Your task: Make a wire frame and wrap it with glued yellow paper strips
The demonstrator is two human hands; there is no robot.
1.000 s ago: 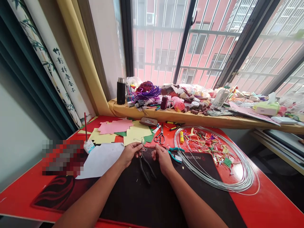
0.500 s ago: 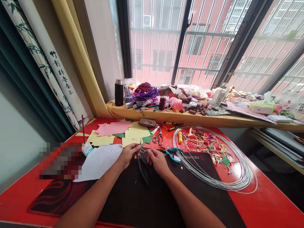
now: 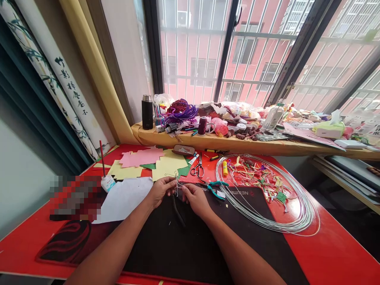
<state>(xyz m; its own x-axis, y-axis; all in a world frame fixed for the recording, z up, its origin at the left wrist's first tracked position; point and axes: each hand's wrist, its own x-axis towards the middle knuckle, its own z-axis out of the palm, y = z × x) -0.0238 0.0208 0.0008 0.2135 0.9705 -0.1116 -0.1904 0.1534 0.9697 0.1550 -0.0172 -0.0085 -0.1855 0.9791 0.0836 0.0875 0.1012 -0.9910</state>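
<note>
A small bent wire figure (image 3: pixel 177 183) is held upright between my two hands over the back of the black mat (image 3: pixel 178 253). My left hand (image 3: pixel 162 191) pinches its left side with thumb and fingers. On the right side, my right hand (image 3: pixel 194 198) has its fingers closed at the wire's lower part. Black-handled pliers (image 3: pixel 178 211) lie on the mat just below the hands, their upper end partly hidden by the fingers. Teal-handled pliers (image 3: pixel 215 190) rest to the right of my right hand, with scissors (image 3: pixel 198 168) behind them.
A large coil of silvery wire (image 3: pixel 255 222) surrounds colourful scraps and a yellow glue stick (image 3: pixel 225 168) at right. Coloured paper (image 3: pixel 169 166), a white sheet (image 3: pixel 127 198) and a white bottle (image 3: pixel 107 183) lie left. Behind, the ledge (image 3: pixel 178 138) holds a black flask (image 3: pixel 147 113) and yarn.
The view has shifted slightly. The wire figure has turned a little between my fingers, and my right hand has moved slightly left along it.
</note>
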